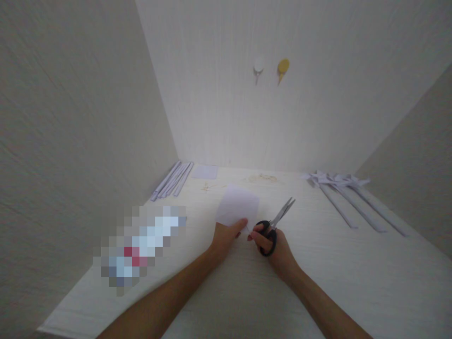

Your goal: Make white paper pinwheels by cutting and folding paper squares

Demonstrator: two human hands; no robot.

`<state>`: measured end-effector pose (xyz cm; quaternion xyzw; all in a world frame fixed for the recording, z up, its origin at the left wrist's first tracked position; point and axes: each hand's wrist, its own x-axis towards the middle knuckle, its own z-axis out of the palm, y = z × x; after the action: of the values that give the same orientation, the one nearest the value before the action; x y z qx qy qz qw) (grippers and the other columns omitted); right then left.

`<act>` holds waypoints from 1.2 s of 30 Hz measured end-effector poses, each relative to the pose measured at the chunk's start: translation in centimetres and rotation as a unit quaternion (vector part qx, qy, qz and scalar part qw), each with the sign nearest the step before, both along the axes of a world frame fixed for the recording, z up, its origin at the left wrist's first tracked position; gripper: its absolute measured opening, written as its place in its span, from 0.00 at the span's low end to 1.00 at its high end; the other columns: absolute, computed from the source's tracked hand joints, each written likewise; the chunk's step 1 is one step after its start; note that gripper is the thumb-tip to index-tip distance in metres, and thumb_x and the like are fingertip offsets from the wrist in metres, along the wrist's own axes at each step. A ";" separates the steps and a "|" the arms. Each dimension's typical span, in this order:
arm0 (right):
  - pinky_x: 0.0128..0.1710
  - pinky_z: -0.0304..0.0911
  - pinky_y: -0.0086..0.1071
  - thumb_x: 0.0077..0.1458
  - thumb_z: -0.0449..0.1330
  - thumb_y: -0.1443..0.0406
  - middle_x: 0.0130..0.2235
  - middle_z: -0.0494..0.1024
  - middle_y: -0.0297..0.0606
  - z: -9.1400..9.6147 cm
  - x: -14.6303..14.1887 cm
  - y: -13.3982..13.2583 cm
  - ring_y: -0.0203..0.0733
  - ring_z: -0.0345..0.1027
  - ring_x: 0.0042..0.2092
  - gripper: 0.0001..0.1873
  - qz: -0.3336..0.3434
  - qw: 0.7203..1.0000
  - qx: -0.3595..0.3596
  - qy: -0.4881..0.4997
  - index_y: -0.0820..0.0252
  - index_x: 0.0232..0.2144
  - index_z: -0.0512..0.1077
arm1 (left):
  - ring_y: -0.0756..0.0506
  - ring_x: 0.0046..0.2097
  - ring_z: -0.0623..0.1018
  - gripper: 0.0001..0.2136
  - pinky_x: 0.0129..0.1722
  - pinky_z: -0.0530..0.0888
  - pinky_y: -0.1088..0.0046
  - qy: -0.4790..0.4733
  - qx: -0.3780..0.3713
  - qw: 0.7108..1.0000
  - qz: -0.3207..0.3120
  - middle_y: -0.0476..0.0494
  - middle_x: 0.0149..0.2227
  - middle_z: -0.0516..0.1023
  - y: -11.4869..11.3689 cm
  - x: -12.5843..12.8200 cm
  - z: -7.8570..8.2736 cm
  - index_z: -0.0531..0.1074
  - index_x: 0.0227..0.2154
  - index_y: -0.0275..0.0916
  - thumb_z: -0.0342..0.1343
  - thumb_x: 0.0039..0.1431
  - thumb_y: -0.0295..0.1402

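My left hand point(231, 233) grips the lower edge of a square white sheet of paper point(237, 205), its thumb lying along the near right corner. Black-handled scissors point(281, 213) hang on my right hand point(273, 247), with fingers through the loops. Their blades point up and to the right, away from the paper, slightly apart. The thumb and a finger of that hand meet close by the paper's near right corner. Whether they pinch the corner itself is too small to tell.
Several rolled paper sticks point(173, 181) lie at the back left, beside a small paper piece point(205, 172). Rubber bands point(266, 178) are scattered near the wall. Three paper pinwheel-like shapes on sticks point(339, 200) lie at right. A blurred-out object point(144, 247) sits left. Two hooks point(283, 67) are on the wall.
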<state>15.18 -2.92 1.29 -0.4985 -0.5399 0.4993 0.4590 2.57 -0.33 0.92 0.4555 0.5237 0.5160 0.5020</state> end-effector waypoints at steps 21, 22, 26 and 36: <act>0.18 0.47 0.25 0.41 0.58 0.60 0.15 0.61 0.29 -0.1 0.0 0.1 0.30 0.51 0.19 0.11 -0.036 0.999 -0.009 -0.013 0.63 0.18 0.64 | 0.47 0.28 0.71 0.04 0.25 0.66 0.74 0.007 0.001 1.000 -0.005 0.50 0.17 0.69 -0.5 0.4 1.1 0.67 0.17 0.38 0.57 0.37 0.31; 0.18 0.48 0.25 0.42 0.57 0.60 0.16 0.62 0.29 0.0 0.0 0.1 0.30 0.52 0.19 0.12 -0.036 0.999 -0.003 -0.021 0.63 0.17 0.64 | 0.48 0.27 0.71 0.04 0.24 0.66 0.74 0.009 0.001 1.000 -0.005 0.50 0.16 0.69 -0.4 0.4 0.9 0.67 0.17 0.38 0.57 0.37 0.31; 0.19 0.49 0.25 0.44 0.55 0.61 0.16 0.62 0.29 -0.1 0.0 0.1 0.30 0.52 0.20 0.12 -0.046 0.998 0.014 -0.046 0.63 0.16 0.64 | 0.51 0.23 0.68 0.06 0.21 0.64 0.77 0.016 0.003 1.000 -0.018 0.51 0.16 0.67 -0.3 0.4 0.6 0.66 0.17 0.37 0.56 0.38 0.33; 0.21 0.50 0.25 0.45 0.54 0.59 0.17 0.61 0.29 -0.3 0.0 0.3 0.31 0.53 0.21 0.13 -0.064 0.996 0.026 -0.061 0.62 0.17 0.62 | 0.54 0.18 0.61 0.12 0.19 0.59 0.78 0.065 0.010 0.992 -0.109 0.54 0.13 0.60 -0.6 0.5 0.9 0.61 0.11 0.37 0.51 0.43 0.37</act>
<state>15.16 -2.59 0.95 -0.5500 -0.5465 0.4231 0.4689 3.04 -0.92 1.87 0.5478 0.4968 0.4326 0.5156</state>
